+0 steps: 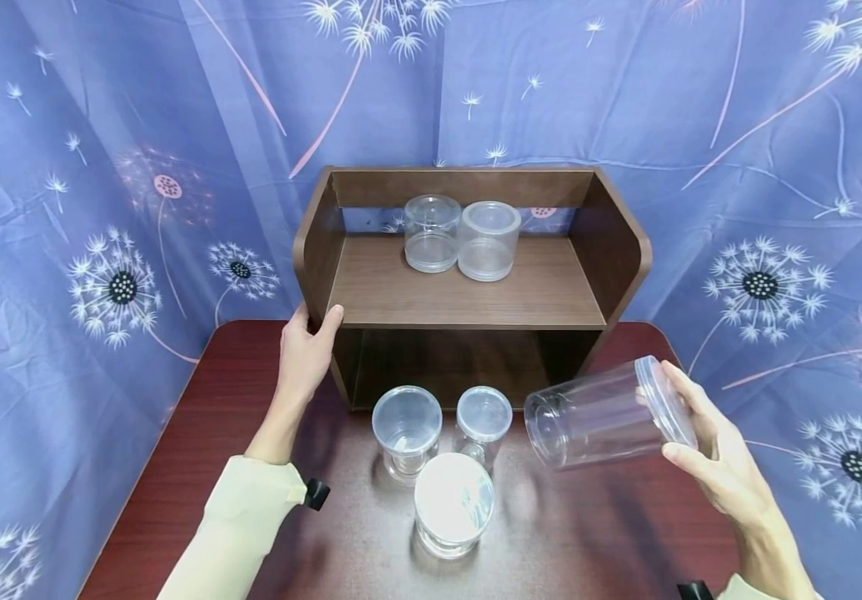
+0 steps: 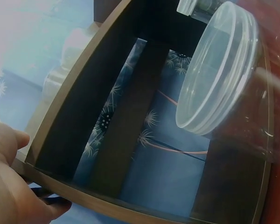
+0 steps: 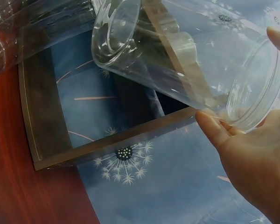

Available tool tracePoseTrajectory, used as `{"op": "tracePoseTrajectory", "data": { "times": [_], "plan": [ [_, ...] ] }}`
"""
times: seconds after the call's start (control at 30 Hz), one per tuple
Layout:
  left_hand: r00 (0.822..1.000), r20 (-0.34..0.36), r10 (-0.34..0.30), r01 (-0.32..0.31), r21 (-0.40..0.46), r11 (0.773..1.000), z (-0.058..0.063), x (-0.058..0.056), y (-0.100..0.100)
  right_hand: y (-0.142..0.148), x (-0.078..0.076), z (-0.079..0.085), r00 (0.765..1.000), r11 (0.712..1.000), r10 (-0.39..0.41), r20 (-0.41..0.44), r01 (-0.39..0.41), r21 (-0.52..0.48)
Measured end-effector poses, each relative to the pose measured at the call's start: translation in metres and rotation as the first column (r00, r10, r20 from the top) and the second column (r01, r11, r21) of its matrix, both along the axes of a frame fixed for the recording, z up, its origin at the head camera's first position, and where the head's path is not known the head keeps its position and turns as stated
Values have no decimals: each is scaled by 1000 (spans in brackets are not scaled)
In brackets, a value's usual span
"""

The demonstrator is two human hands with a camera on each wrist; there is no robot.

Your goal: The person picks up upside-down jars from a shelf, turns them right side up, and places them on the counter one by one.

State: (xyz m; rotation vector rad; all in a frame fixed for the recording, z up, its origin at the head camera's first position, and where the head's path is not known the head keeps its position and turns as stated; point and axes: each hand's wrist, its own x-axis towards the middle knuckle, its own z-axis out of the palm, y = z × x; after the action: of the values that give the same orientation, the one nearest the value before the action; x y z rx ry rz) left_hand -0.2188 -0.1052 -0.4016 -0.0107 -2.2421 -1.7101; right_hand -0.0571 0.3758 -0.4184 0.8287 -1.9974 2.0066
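The person's right hand [image 1: 716,458] grasps a clear, smooth cylindrical jar [image 1: 588,423] by its round lid [image 1: 667,402], the jar tilted nearly level with its base toward the left hand [image 1: 307,354], which grips the side edge of a brown wood-grain shelf [image 1: 468,307]. Between the forearms, three transparent round-lidded jars [image 1: 453,500] stand on the glossy reddish table [image 1: 551,542]; beyond both hands, two squat cylinders [image 1: 488,242] sit side by side.

Smooth, glossy clear plastic, by its look, on the jar [image 1: 596,421] in the right fingers [image 1: 689,390]; matt wood grain on the shelf [image 1: 468,300] at the left fingers [image 1: 332,318]; glossy wood-look bench [image 1: 198,433] below both, creased cloth curtain [image 1: 551,50] beyond!
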Motion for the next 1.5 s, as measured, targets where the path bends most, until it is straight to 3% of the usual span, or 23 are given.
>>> {"op": "tracePoseTrajectory", "data": {
  "times": [0.23, 0.6, 0.8, 0.93, 1.07, 1.2, 1.3, 1.5],
  "plan": [
    [1000, 5, 13, -12, -44, 999, -1, 0, 0, -2, 6, 9, 982, 970, -169, 78, 152, 191],
    [1000, -1, 0, 0, -85, 996, -1, -1, -1, -2, 2, 18, 982, 940, -186, -25, 185, 286],
    [1000, 6, -15, 15, -55, 998, -1, -2, 0, -5, 3, 24, 973, 909, -219, -69, 229, 347],
    [1000, 6, -23, 23, -37, 999, -2, -2, 1, -12, 7, 30, 960, 870, -269, -76, 276, 410],
    [1000, 9, -29, 30, -35, 999, -2, -1, 0, -18, 9, 35, 940, 801, -313, -135, 337, 496],
    [999, 15, -38, 39, -31, 999, -2, -1, 0, -24, 9, 36, 928, 749, -319, -191, 371, 550],
    [999, 17, -39, 40, -31, 999, -3, -1, -1, -28, 9, 34, 921, 720, -318, -227, 390, 574],
    [999, 19, -36, 36, -22, 999, -4, 0, -3, -39, 11, 27, 924, 692, -295, -242, 381, 613]
  ]
}}
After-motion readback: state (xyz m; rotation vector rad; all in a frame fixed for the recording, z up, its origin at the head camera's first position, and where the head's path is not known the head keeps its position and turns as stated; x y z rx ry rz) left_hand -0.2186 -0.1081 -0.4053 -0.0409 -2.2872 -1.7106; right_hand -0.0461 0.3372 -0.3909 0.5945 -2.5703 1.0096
